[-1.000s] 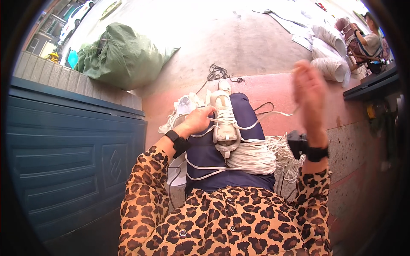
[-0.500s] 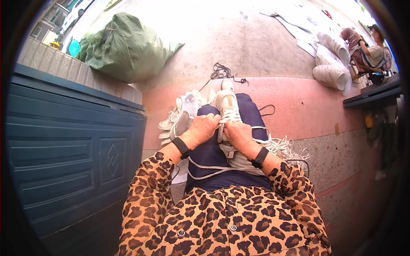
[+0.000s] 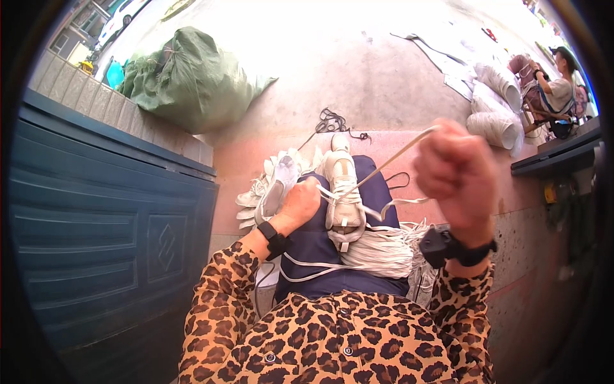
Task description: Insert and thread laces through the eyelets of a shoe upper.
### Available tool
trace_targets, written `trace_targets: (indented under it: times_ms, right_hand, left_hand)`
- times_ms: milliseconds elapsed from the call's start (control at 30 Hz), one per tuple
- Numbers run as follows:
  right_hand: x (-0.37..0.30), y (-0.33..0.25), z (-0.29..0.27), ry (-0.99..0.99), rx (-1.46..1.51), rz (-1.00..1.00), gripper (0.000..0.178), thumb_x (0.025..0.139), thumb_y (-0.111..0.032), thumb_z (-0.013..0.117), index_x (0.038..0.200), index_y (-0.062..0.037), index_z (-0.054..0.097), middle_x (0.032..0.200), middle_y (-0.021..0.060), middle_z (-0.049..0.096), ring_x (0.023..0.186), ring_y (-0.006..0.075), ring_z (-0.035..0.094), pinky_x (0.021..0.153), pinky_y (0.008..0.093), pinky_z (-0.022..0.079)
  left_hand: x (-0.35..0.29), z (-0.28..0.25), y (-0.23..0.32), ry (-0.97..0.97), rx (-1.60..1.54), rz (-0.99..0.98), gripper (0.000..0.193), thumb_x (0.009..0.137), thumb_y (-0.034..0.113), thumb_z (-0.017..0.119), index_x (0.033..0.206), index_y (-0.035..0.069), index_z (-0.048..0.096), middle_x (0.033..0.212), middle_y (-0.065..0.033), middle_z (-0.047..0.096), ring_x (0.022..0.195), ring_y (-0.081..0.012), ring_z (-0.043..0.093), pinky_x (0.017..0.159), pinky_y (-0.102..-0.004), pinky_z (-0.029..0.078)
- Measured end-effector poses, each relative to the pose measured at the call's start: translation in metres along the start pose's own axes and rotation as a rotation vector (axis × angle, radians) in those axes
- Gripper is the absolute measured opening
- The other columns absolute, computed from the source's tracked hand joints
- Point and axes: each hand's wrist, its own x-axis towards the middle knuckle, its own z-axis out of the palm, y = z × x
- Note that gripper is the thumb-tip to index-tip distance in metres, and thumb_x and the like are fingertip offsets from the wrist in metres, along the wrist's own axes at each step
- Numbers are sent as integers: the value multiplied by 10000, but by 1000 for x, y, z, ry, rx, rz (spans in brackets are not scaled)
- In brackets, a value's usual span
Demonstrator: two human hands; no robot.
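A cream sneaker (image 3: 342, 168) lies across my lap, toe pointing away, with a pale shoelace (image 3: 391, 157) threaded through its eyelets. My right hand (image 3: 455, 171) is raised at the right, slightly smeared by motion, its fist closed on the lace, which runs taut down to the shoe. Left of the shoe, my left hand (image 3: 302, 203) is closed around a lace strand coming from the eyelets. A thick bundle of white laces (image 3: 380, 253) rests over my right thigh, and some strands loop across my lap.
Several pale shoes (image 3: 276, 185) are heaped beside my left knee. Black cords (image 3: 331, 120) lie on the floor ahead. A green sack (image 3: 192, 86) stands far left, near a blue panelled door (image 3: 109, 230). White bulky rolls (image 3: 495, 121) and a seated person (image 3: 558, 89) are far right.
My right hand has moved from the shoe up and to the right, drawing the lace out with it. My left hand has stayed beside the shoe, shifting slightly left.
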Motion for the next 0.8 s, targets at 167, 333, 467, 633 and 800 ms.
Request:
trace_targets:
  times_ms: [167, 333, 467, 633, 800]
  right_hand:
    - [-12, -66, 16, -259, 16, -152, 192, 912, -217, 386, 764, -98, 354, 564, -26, 315, 433, 75, 261, 397, 226, 235]
    - [-5, -71, 24, -367, 47, -150, 217, 943, -231, 345, 771, -98, 345, 578, -24, 331, 442, 78, 265, 401, 229, 227]
    - [1, -67, 28, -396, 5, -190, 203, 931, -233, 356, 784, -93, 356, 561, -31, 323, 444, 75, 261, 406, 218, 225]
    - [-11, -72, 9, -197, -190, -294, 184, 910, -222, 382, 796, -78, 380, 575, -26, 318, 475, 71, 277, 439, 213, 247]
    - [-35, -67, -108, 408, -77, -441, 199, 879, -144, 432, 875, 8, 559, 1054, 162, 574, 1005, 211, 521, 877, 335, 385]
  left_hand:
    - [20, 2, 22, -188, -61, 59, 243, 780, 186, 580, 946, 10, 599, 779, -158, 624, 770, -288, 613, 694, -371, 470]
    - [46, -30, 57, -538, -247, 57, 437, 728, 275, 690, 1102, 74, 584, 908, -81, 621, 847, -198, 581, 746, -329, 455]
    - [53, -40, 79, -860, -383, 440, 469, 705, 235, 734, 1117, 72, 582, 1092, -80, 566, 1040, -193, 504, 908, -307, 379]
    - [55, -33, 67, -929, -650, 188, 286, 810, 237, 630, 1012, 35, 626, 976, -45, 591, 975, -155, 526, 879, -291, 392]
    - [58, -95, -14, -250, -1432, -249, 195, 894, 186, 481, 840, 45, 604, 824, -74, 625, 814, -185, 590, 747, -346, 463]
